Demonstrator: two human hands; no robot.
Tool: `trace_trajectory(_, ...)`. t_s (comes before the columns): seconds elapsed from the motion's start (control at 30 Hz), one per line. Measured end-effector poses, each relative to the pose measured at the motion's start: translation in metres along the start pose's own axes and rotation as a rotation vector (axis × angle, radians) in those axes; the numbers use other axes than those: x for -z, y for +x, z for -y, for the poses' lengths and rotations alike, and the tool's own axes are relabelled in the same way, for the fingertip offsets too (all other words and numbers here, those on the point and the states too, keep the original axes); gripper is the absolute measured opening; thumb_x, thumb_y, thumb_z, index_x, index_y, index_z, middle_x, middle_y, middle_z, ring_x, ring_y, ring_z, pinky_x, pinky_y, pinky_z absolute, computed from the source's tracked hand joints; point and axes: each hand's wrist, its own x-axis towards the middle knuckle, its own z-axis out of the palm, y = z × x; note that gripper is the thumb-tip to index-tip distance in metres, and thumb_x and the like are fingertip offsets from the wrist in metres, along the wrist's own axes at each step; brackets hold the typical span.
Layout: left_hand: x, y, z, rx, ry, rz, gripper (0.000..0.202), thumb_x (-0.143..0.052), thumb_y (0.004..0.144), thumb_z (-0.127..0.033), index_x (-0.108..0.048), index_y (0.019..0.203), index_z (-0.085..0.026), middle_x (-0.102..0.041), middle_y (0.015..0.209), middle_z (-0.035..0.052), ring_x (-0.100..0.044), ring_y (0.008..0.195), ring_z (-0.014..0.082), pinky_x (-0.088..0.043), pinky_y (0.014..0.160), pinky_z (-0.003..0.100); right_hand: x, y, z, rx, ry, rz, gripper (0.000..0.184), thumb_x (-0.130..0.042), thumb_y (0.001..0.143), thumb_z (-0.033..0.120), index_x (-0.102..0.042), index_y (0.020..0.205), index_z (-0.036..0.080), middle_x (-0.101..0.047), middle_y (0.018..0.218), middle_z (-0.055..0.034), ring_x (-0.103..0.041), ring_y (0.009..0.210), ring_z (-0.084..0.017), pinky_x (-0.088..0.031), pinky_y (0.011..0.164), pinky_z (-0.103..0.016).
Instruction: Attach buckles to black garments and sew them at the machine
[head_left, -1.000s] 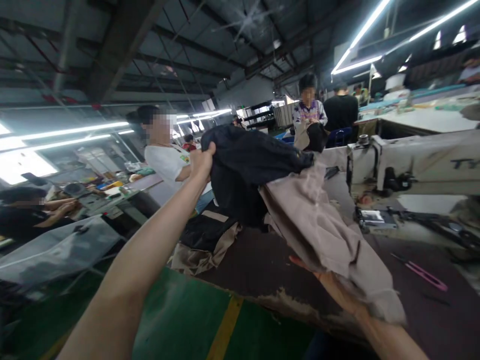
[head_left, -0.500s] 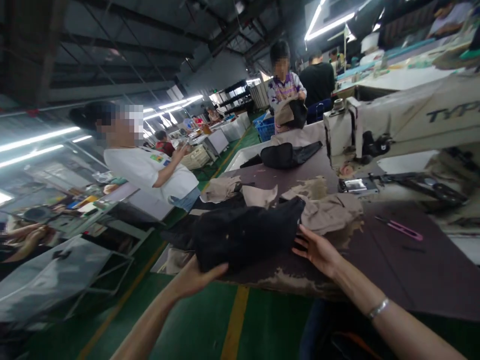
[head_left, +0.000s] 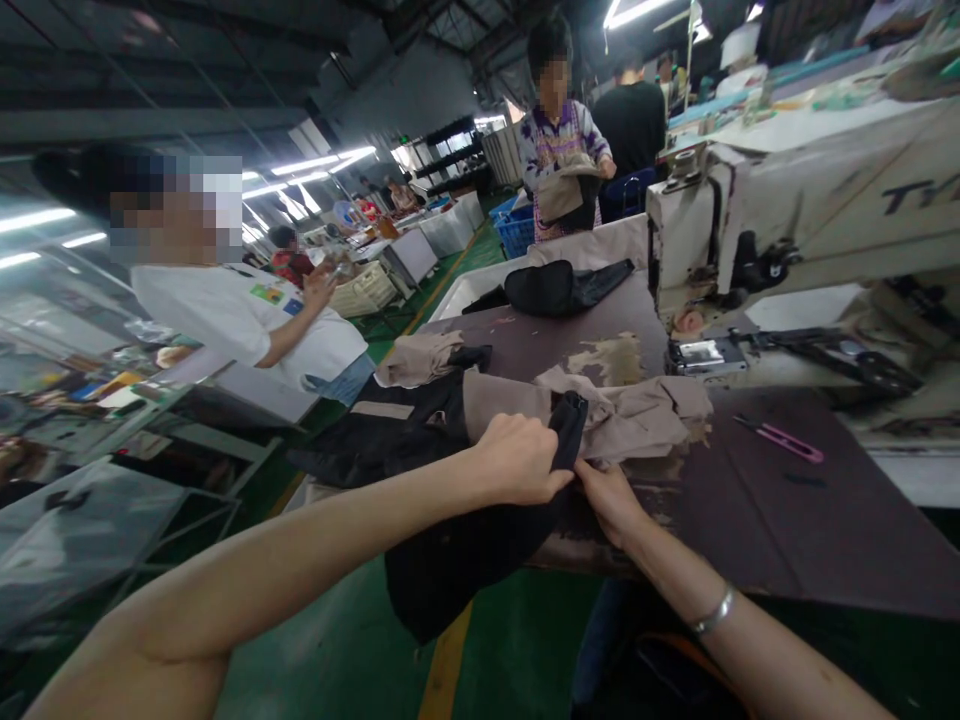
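Observation:
A black fabric piece (head_left: pixel 472 560) hangs over the front edge of the sewing table (head_left: pixel 757 510). My left hand (head_left: pixel 517 460) has reached across and is closed on its right end, where a gathered bit stands up past the fist. Close beside it, my right hand (head_left: pixel 611 500) pinches the same end from the right; its fingertips are partly hidden. Behind the hands lie beige fabric pieces (head_left: pixel 637 415) and more black fabric with a beige strip (head_left: pixel 382 410). I cannot tell where some of these layers join.
At the right stands a sewing machine (head_left: pixel 795 230). Pink-handled thread snips (head_left: pixel 787 440) lie on the table near it. A black padded piece (head_left: pixel 547 288) rests further back, by a white bin (head_left: pixel 450 295). One person (head_left: pixel 247 310) is at left; another (head_left: pixel 562 160) holds fabric behind.
My left hand has moved from the black piece's left side to its right end, beside my right hand. The piece now droops below the table edge. The view has shifted slightly.

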Motion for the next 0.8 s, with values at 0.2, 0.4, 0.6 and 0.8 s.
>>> trace_trajectory(0.2, 0.037, 0.034, 0.072, 0.207, 0.067, -0.203, 0.030, -0.048, 0.088, -0.029, -0.069, 0.100, -0.012, -0.070, 0.095, 0.0129, -0.066, 0.095, 0.0307, -0.049, 0.082, 0.043, 0.045, -0.048, -0.010, 0.279, -0.520, 0.286, 0.076, -0.082, 0.067, 0.028, -0.053, 0.137, 0.026, -0.050, 0.144, -0.0102, -0.044, 0.134, -0.033, -0.031, 0.114, -0.055)
trace_trajectory(0.4, 0.086, 0.035, 0.099, 0.215, 0.134, -0.466, 0.048, -0.023, 0.098, -0.029, -0.055, 0.115, 0.003, -0.051, 0.118, 0.0135, -0.043, 0.123, 0.0435, -0.027, 0.097, 0.062, 0.058, -0.078, -0.044, 0.466, -0.966, 0.384, 0.067, -0.048, 0.082, -0.006, -0.048, 0.141, 0.025, -0.039, 0.152, -0.0113, -0.032, 0.142, -0.034, -0.022, 0.114, -0.064)
trace_trajectory(0.6, 0.012, 0.021, 0.044, -0.085, 0.003, -0.231, 0.012, -0.052, 0.080, -0.014, -0.063, 0.084, -0.014, -0.065, 0.087, 0.0072, -0.064, 0.080, 0.0213, -0.044, 0.073, 0.030, 0.053, -0.080, -0.059, 0.604, -1.184, 0.363, 0.057, -0.052, 0.087, 0.002, -0.048, 0.141, 0.016, -0.045, 0.147, -0.0157, -0.041, 0.136, -0.035, -0.037, 0.111, -0.057)
trace_trajectory(0.8, -0.040, -0.002, 0.029, -0.201, -0.199, -0.136, 0.014, -0.059, 0.081, -0.018, -0.053, 0.069, -0.018, -0.063, 0.071, 0.0002, -0.059, 0.065, 0.0142, -0.036, 0.059, 0.025, 0.061, -0.082, -0.043, 0.630, -1.170, 0.386, 0.049, -0.059, 0.086, 0.008, -0.057, 0.134, 0.020, -0.053, 0.141, -0.0119, -0.050, 0.130, -0.031, -0.043, 0.108, -0.051)
